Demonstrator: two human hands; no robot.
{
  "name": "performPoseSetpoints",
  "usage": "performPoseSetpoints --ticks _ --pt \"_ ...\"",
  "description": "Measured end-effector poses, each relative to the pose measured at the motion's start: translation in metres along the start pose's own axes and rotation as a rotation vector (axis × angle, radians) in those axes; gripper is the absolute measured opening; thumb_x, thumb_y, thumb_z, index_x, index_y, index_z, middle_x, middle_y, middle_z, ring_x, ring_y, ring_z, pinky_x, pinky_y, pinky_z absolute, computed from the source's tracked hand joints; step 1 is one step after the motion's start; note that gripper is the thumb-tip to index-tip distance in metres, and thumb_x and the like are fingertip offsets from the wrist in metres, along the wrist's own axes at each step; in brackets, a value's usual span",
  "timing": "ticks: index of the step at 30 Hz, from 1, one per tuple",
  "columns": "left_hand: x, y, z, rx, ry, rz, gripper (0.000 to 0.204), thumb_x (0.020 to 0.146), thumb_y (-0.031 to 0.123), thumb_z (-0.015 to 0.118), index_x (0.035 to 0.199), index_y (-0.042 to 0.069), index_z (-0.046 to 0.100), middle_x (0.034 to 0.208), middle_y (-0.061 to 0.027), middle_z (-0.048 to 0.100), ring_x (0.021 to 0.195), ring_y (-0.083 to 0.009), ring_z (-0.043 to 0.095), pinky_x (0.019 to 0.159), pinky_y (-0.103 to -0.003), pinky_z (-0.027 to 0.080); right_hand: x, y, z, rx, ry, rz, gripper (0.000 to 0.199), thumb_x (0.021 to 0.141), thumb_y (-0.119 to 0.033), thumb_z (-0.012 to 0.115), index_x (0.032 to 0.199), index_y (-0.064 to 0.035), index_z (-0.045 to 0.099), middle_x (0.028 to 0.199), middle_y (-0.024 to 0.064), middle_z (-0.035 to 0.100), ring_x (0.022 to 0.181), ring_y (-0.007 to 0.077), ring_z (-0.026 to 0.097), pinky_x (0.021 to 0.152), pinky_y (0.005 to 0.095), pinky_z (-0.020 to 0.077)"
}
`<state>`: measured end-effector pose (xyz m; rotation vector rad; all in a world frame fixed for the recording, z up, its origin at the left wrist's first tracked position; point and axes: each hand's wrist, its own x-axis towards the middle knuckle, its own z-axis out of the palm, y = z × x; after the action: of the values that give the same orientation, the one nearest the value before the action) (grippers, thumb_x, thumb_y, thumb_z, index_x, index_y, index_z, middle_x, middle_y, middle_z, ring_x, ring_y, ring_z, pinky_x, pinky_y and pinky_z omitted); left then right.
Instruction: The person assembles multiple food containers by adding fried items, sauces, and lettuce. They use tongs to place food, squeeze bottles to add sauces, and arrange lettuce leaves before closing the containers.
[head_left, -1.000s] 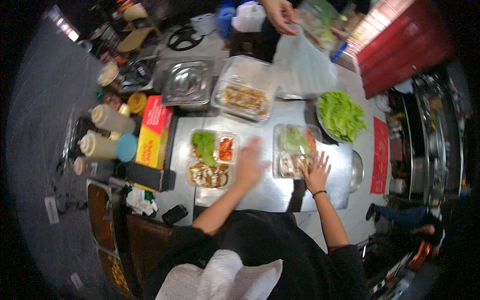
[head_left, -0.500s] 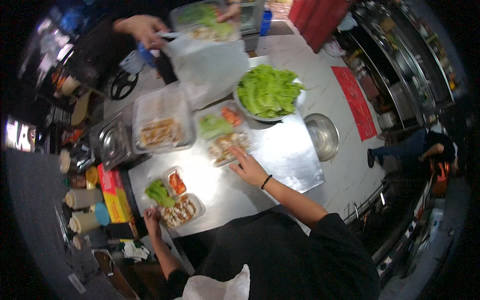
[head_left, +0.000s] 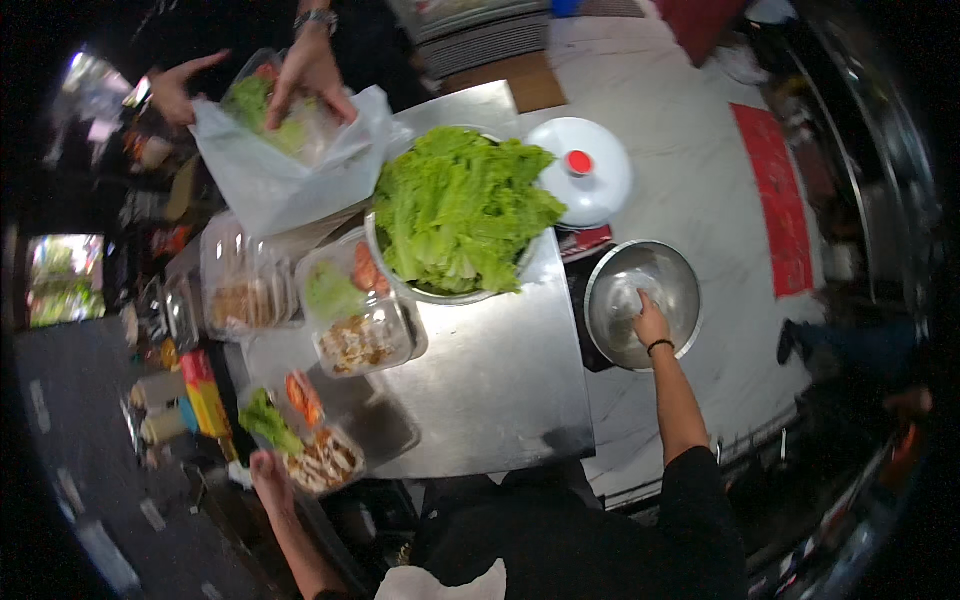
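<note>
At the near left, my left hand [head_left: 272, 478] is closed at the edge of a clear food container [head_left: 330, 482]. It holds sauced food with white drizzle, a leaf of lettuce [head_left: 268, 420] and a red-orange side [head_left: 303, 396]. My right hand [head_left: 651, 322] is stretched far to the right over a metal bowl [head_left: 606, 328], its fingers apart and nothing visible in them. A lidded clear container [head_left: 372, 345] with similar food stands mid-table. Beside it, a bowl is heaped with green lettuce [head_left: 460, 215].
Across the table [head_left: 490, 380], another person's hands [head_left: 312, 75] push a filled container into a white plastic bag [head_left: 245, 180]. Stacked clear containers [head_left: 240, 270] stand at the left. A white lid with a red knob [head_left: 600, 185] lies beyond the lettuce. Squeeze bottles [head_left: 160, 390] line the left.
My right hand has left the mid-table container and swung right to the metal bowl. The near container has shifted left with my left hand. The other person's container has gone down into the bag.
</note>
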<state>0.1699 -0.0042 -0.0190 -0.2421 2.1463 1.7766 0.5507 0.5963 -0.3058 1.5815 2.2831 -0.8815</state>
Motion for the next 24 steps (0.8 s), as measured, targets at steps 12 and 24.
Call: performPoseSetpoints --ticks 12,24 --pt "0.097 0.031 0.184 -0.093 -0.129 -0.081 0.005 0.092 0.004 0.053 0.095 0.006 0.050 0.091 -0.0090 0.061 0.086 -0.0179 0.063 0.076 -0.026 0.048 0.092 0.010 -0.002 -0.663 0.160 -0.312 0.023 0.086 -0.022 0.051 0.101 -0.0174 0.068 0.120 0.0101 0.054 0.113 0.0276 0.049 0.092 0.0486 0.0413" --pt "0.149 -0.019 0.191 -0.292 -0.560 -0.109 0.027 0.091 0.012 0.057 0.115 0.015 0.043 0.112 -0.0062 0.052 0.098 -0.0154 0.051 0.081 -0.030 0.044 -0.231 -0.158 -0.189 0.079 0.679 -0.216 0.022 0.079 -0.004 0.058 0.100 -0.0010 0.062 0.079 0.0096 0.051 0.066 0.0193 0.050 0.060 0.0332 0.0418"
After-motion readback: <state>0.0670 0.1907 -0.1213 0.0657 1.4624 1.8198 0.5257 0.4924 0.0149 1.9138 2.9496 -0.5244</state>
